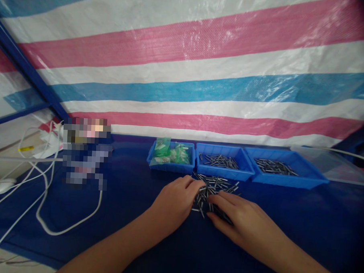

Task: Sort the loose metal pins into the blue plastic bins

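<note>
left hand (174,202) is lying open, fingertips touching the pin pile (212,189) | right hand (241,217) is resting flat and open on it, gripping nothing | pile is sitting on the blue surface (127,206) just before the middle tray (224,174) | looks like gathering pins; lifting one is calling for a tiny pinch

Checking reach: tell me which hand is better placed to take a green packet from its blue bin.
Left, probably. The left hand rests on the metal pins, nearest the bin of green packets. The right hand lies farther right, so it would have to cross over.
</note>
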Tool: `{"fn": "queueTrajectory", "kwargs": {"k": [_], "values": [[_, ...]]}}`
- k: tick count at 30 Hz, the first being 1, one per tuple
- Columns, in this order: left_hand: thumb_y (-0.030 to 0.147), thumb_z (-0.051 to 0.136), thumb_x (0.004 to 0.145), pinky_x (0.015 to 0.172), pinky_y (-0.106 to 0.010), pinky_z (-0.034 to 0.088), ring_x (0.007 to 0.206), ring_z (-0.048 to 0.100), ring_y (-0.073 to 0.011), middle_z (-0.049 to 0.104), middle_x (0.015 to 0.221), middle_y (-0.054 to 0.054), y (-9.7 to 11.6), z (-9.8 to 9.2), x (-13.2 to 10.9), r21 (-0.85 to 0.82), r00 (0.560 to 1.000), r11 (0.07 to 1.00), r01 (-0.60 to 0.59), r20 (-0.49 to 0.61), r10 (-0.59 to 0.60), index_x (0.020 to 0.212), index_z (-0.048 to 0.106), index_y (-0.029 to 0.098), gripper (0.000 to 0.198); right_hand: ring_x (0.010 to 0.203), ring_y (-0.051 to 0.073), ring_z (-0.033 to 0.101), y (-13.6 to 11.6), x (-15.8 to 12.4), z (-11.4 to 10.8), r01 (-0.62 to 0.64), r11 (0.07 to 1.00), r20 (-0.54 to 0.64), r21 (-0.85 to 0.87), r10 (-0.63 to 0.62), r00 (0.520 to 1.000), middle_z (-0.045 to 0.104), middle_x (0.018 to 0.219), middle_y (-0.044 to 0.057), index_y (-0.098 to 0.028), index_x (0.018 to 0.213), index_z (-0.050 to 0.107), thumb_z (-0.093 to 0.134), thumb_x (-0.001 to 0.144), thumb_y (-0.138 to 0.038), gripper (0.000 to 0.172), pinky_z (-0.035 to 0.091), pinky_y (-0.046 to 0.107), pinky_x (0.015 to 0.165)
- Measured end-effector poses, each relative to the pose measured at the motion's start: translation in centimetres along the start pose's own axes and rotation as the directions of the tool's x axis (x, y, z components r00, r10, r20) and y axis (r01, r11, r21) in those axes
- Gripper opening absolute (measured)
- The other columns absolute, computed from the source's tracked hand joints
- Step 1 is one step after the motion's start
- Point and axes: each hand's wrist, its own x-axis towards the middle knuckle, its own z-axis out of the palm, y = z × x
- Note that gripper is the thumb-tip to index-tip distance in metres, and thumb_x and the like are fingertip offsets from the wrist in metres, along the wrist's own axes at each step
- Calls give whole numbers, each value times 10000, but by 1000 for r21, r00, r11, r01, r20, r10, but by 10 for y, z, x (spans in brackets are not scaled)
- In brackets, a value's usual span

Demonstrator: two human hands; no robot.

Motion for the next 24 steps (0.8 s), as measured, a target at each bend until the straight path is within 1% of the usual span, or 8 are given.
{"fn": "queueTrajectory", "kwargs": {"k": [3, 5, 9, 12, 17, 19, 21, 24], "values": [[197, 381, 963, 865, -329, 476, 952, 556, -200, 584, 1072, -70, 2, 1, 0, -11, 998, 999, -51, -31, 50, 1250, 482, 173, 305, 823, 217, 639, 2, -1, 2, -70, 997, -72, 44, 73, 995, 643, 939, 46, -220, 1073, 519, 501, 891, -269, 189, 495, 350, 687], [176, 403, 952, 876, -336, 472, 971, 550, -203, 579, 1108, -77, 3, 0, 0, -11, 995, 996, -92, -36, 92, 1286, 459, 172, 339, 838, 213, 644, 3, -1, 2, -97, 990, -110, 99, 107, 988, 647, 967, 47, -226, 1105, 490, 491, 899, -284, 214, 497, 341, 690], [158, 392, 953, 869, -342, 473, 969, 547, -204, 586, 1100, -81, 4, -2, 1, -5, 988, 990, -140, -63, 139, 1294, 463, 174, 349, 873, 199, 642, 2, -1, 0, -107, 978, -160, 179, 137, 978, 644, 1011, 37, -253, 1086, 495, 443, 930, -300, 171, 497, 329, 720], [171, 360, 965, 861, -357, 473, 945, 547, -207, 596, 1085, -80, 4, -1, 1, 16, 982, 984, -175, -73, 176, 1307, 448, 173, 353, 866, 199, 635, 2, 0, -2, -123, 971, -208, 204, 166, 964, 639, 1000, 42, -248, 1095, 500, 447, 932, -320, 186, 494, 328, 714], [165, 359, 966, 860, -364, 464, 939, 557, -206, 603, 1104, -79, 6, 0, 0, -6, 980, 983, -183, -75, 182, 1262, 480, 168, 320, 785, 183, 613, 3, 1, -4, -58, 975, -188, 214, 99, 977, 609, 890, 43, -228, 988, 563, 404, 952, -300, 178, 482, 328, 701], [168, 369, 964, 879, -355, 457, 965, 563, -200, 606, 1116, -77, 7, -2, 0, -81, 983, 982, -172, -85, 165, 1238, 497, 165, 302, 794, 175, 607, 2, 1, -5, -31, 973, -186, 231, 75, 980, 601, 892, 47, -223, 972, 579, 387, 957, -272, 200, 481, 320, 713], [172, 374, 964, 902, -324, 450, 999, 568, -184, 613, 1109, -75, 8, -3, 1, -213, 984, 964, -158, -113, 137, 1197, 525, 160, 278, 798, 170, 602, 0, 1, -6, -19, 971, -170, 238, 61, 984, 599, 900, 52, -214, 940, 591, 387, 953, -244, 206, 482, 313, 713], [169, 422, 939, 879, -268, 460, 977, 589, -155, 636, 1043, -57, 10, -1, 1, -430, 984, 897, -102, -177, 26, 1079, 585, 167, 215, 780, 170, 594, -2, 2, -6, -11, 971, -149, 237, 48, 988, 602, 875, 55, -202, 888, 601, 416, 928, -204, 190, 481, 308, 697]]}}
